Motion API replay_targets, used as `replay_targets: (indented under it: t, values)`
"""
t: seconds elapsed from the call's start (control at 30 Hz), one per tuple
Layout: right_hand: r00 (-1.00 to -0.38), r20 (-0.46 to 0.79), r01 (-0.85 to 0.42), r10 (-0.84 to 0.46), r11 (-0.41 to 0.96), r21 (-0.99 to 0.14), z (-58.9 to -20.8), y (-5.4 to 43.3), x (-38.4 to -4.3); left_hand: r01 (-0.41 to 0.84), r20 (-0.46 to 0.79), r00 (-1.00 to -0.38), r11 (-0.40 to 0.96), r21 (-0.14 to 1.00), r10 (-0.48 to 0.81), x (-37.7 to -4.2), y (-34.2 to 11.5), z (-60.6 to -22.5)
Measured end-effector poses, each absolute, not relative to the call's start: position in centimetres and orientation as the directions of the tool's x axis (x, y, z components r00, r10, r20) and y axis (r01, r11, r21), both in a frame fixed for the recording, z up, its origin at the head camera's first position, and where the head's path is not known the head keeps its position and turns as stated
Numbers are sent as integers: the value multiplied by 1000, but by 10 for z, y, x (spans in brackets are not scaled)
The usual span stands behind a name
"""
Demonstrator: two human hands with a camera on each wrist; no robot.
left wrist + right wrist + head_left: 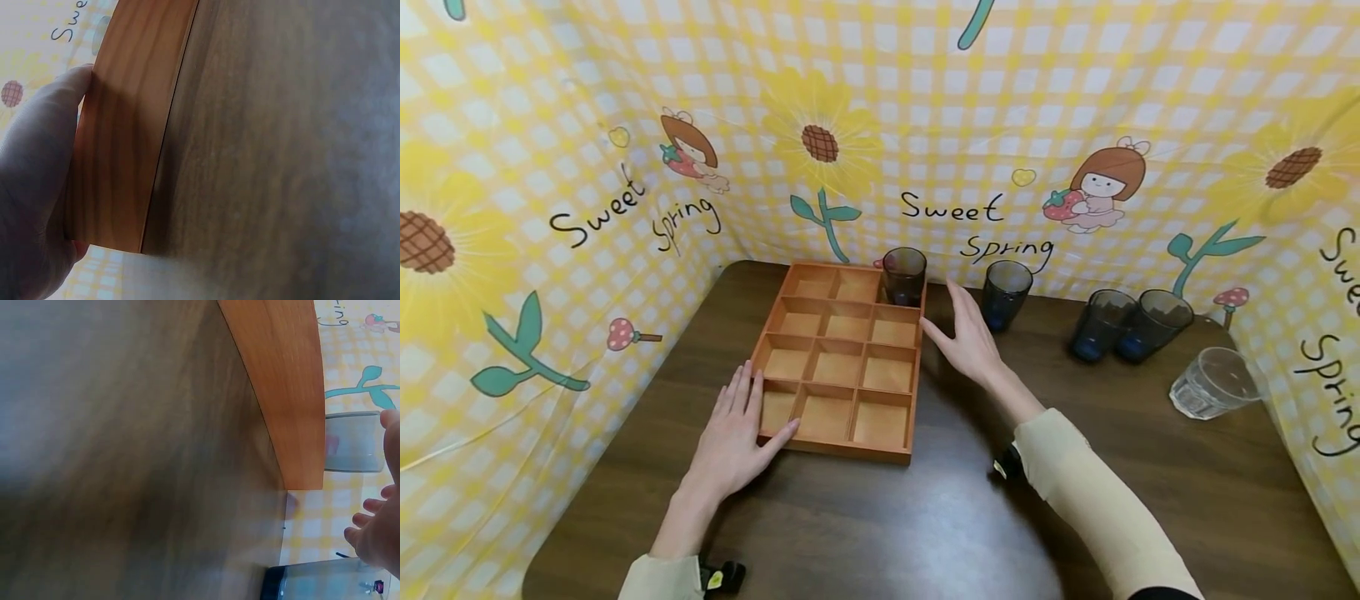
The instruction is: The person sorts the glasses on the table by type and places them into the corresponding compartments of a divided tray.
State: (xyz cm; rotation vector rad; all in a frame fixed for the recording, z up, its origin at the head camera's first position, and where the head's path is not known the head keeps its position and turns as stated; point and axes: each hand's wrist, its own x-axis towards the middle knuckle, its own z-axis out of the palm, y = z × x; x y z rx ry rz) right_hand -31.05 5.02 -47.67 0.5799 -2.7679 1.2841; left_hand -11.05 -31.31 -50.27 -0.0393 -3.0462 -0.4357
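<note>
A wooden compartment box (868, 454) lies on the table, divided into several square sections. One dark tinted glass (904, 277) stands upright in its back right section. At the box's near left corner rests my left hand (727, 442), fingers straight along the left side and thumb at the front edge. The left wrist view shows that thumb by the top edge of the box's front wall (128, 137). Beside the back right part of the box is my right hand (967, 337), fingers extended and thumb tip at the right wall. It holds nothing.
To the right of the right hand stands another dark glass (1006, 293). Farther right are two dark glasses close together, one (1101, 325) beside the other (1153, 325), and a clear glass (1212, 383). Yellow checked cloth (865, 167) hangs behind the dark wooden table (955, 517).
</note>
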Motion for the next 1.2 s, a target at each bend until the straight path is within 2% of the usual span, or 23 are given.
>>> replay_targets:
  t: [0.37, 0.8, 1.07, 1.2]
  values:
    - [-905, 261, -424, -336, 654, -626, -482, 67, -280, 28, 59, -998, 961, 276, 12, -105, -325, -498]
    - [-915, 321, -393, -243, 709, -586, -485, 130, -263, 42, 63, -998, 962, 270, 25, -111, -320, -502]
    - [-938, 306, -326, -164, 716, -617, -488, 161, -267, 32, 65, -998, 959, 282, 14, -114, -312, -506]
    - [-943, 306, -309, -128, 677, -668, -522, 180, -298, 23, 66, -998, 957, 290, 4, -113, -310, -507]
